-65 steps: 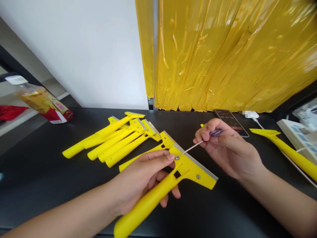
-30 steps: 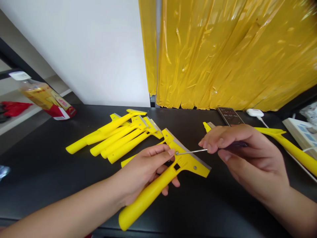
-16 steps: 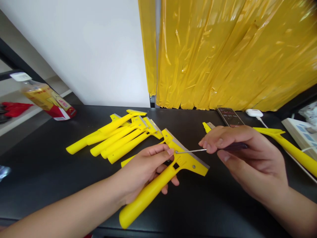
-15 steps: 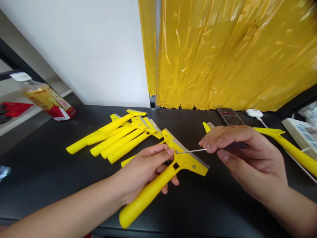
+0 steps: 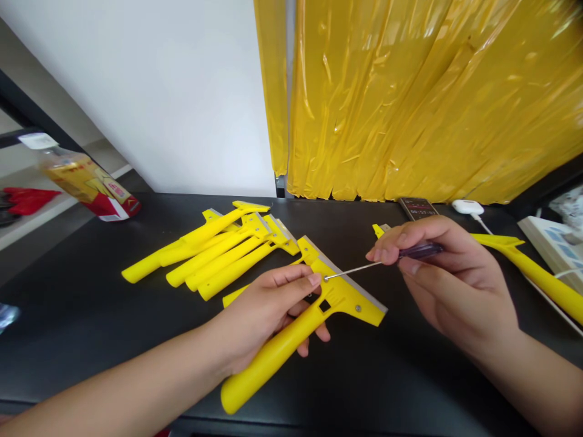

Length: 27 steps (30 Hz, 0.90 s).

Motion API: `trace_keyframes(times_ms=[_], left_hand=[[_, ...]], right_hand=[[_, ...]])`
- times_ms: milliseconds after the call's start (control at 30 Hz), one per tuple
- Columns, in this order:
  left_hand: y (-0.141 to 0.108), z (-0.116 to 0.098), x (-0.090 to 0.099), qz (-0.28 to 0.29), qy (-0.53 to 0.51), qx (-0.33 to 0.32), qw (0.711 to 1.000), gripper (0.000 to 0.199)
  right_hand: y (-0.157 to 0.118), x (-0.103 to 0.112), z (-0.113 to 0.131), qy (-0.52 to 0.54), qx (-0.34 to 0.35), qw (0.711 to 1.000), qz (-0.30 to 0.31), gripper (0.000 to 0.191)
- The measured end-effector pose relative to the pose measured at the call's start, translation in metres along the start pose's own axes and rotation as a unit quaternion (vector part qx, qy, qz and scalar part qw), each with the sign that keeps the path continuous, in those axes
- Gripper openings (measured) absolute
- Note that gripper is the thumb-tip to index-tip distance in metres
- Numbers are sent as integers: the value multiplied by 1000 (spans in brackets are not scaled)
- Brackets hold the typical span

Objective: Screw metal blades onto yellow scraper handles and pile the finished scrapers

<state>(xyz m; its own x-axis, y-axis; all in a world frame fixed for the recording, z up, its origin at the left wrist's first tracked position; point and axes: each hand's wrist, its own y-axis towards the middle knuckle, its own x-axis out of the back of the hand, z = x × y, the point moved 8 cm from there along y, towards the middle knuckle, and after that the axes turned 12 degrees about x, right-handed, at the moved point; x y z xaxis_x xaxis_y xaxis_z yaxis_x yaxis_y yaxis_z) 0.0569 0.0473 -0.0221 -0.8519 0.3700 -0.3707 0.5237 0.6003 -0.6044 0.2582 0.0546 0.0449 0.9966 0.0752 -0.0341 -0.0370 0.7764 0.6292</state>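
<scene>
Yellow scraper (image 5: 304, 323) is at ctr of frame, handle running to bottom ctr, head angled to the R, held up over the black table (image 5: 104, 321). Blade (image 5: 364, 292) sits along the head's far edge. Both fixings show: upper screw (image 5: 326, 278) w/ the driver tip on it, lower screw (image 5: 358, 308) in its hole w/ nothing on it.

L hand (image 5: 273, 297), ctr: holding the scraper, thumb pressed on top by the upper screw, other fingers curled under. R hand (image 5: 450, 285), right of ctr: thumb & fingertips pinched narrow round the screwdriver (image 5: 421, 249).

Progress, my read: blade's on, lower screw looks seated, upper one is the job in hand. Can't tell if it's fully home, or which way it's being turned. This pc isn't yet laid down.

Further out: pile of scrapers (image 5: 207, 257) left of ctr, blades & screws visible on several, so those look done; another scraper (image 5: 310, 250) lies partly behind L hand. Yellow scraper handle (image 5: 555, 291) at far R, blade state unclear; yellow end (image 5: 378, 230) pokes out behind R hand, mostly hidden. Phone (image 5: 416, 209) upper R w/ a timer, bottle (image 5: 86, 182) upper L.
</scene>
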Motion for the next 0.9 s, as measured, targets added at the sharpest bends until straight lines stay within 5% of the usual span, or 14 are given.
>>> trace_keyframes(times_ms=[900], left_hand=[[0,0,1,-3,-4,-11,1000,20]], right_hand=[[-1,-1,1,-7,21,999,36,23]])
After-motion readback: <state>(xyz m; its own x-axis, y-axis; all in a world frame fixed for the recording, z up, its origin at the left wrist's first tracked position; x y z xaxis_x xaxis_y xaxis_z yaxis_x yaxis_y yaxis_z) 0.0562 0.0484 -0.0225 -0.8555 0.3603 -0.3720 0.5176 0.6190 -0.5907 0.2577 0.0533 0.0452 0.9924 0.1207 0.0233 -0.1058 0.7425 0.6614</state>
